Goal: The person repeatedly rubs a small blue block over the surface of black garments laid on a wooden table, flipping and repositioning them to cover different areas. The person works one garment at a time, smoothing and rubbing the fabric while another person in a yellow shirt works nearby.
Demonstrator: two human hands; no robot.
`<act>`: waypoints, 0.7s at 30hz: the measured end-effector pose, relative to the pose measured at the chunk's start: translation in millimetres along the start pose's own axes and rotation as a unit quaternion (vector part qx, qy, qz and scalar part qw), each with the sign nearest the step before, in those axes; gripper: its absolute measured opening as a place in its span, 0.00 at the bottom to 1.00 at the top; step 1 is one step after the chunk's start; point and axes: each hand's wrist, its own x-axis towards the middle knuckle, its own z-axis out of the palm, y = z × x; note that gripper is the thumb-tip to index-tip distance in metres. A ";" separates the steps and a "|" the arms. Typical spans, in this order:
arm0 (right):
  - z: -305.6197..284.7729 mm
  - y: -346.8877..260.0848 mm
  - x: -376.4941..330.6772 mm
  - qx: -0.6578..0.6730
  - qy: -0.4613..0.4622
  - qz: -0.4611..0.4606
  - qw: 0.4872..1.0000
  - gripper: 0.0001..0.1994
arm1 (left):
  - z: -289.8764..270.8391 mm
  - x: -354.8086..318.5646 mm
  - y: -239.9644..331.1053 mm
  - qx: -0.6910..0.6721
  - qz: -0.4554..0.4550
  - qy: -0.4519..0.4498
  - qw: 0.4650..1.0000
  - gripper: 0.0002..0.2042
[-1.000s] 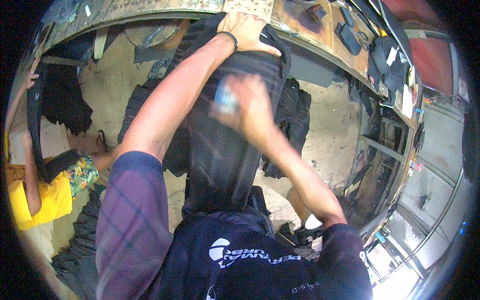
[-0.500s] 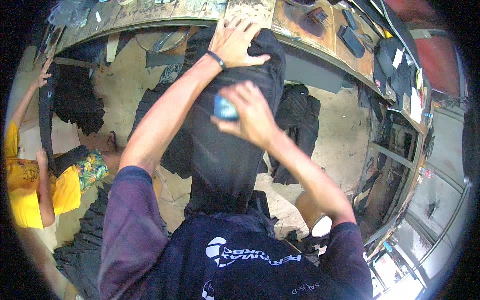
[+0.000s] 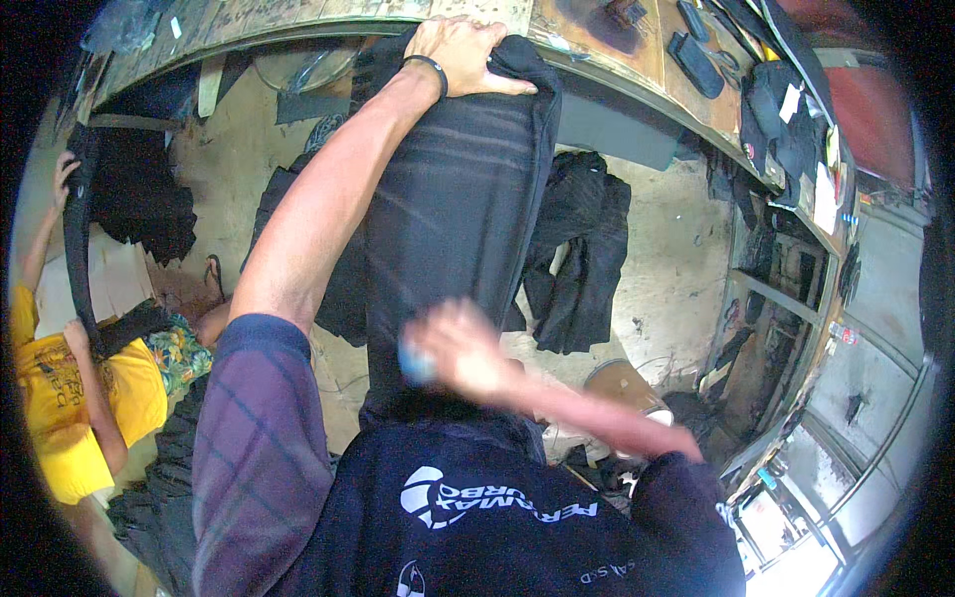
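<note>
A long dark garment [image 3: 458, 229] hangs from the edge of a wooden workbench [image 3: 597, 50] down toward my chest. My left hand [image 3: 460, 55], with a dark band on its wrist, presses the garment's top end flat against the bench edge. My right hand [image 3: 460, 350] is blurred low on the cloth and grips a small light-blue object [image 3: 416, 363] against the fabric. What that object is cannot be made out.
More dark garments [image 3: 582, 259] lie heaped on the concrete floor to the right. A person in a yellow shirt [image 3: 60, 398] at the left holds up a dark strip of cloth. Tools lie on the bench top; shelving [image 3: 796, 269] stands at the right.
My right hand has slid with the blue object down the garment, from near the top to its lower part. My left hand has stayed at the bench edge.
</note>
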 end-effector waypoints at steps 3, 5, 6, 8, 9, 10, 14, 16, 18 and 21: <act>-74.7 74.6 112.9 -0.101 0.076 0.106 0.986 0.31 | -1.3 0.1 -4.0 0.005 -0.003 -0.026 1.000 0.50; -58.5 58.9 92.7 -0.086 0.096 0.128 0.983 0.35 | -2.3 3.0 -6.8 -0.024 -0.030 -0.063 0.997 0.50; -34.2 29.8 47.9 -0.055 0.085 0.117 0.988 0.36 | -2.8 3.3 -7.5 -0.017 -0.037 -0.085 0.996 0.50; 22.8 -14.0 -35.1 -0.060 0.019 0.088 0.994 0.36 | -4.2 4.6 -6.6 -0.039 -0.044 -0.078 0.995 0.50; 18.8 -35.0 -50.7 0.008 -0.039 0.091 0.995 0.36 | -4.9 5.9 -5.9 -0.049 -0.045 -0.072 0.995 0.50; 3.4 -46.0 -45.5 0.080 -0.097 0.077 0.989 0.35 | -6.5 5.2 -4.1 -0.036 -0.032 -0.035 0.998 0.50; -75.3 51.9 77.4 -0.074 0.080 0.117 0.987 0.34 | -16.2 4.2 -0.2 -0.022 -0.045 -0.086 0.995 0.49; -77.6 72.7 103.5 -0.122 0.167 0.138 0.969 0.29 | -21.6 3.1 -0.4 -0.029 -0.072 -0.110 0.991 0.50; -33.1 24.1 35.7 -0.086 0.100 0.151 0.980 0.35 | -24.6 0.6 -1.0 -0.024 -0.074 -0.097 0.992 0.50; 27.6 -55.6 -64.3 -0.053 0.002 0.107 0.993 0.34 | -25.7 -6.4 -2.1 -0.014 -0.075 -0.078 0.994 0.48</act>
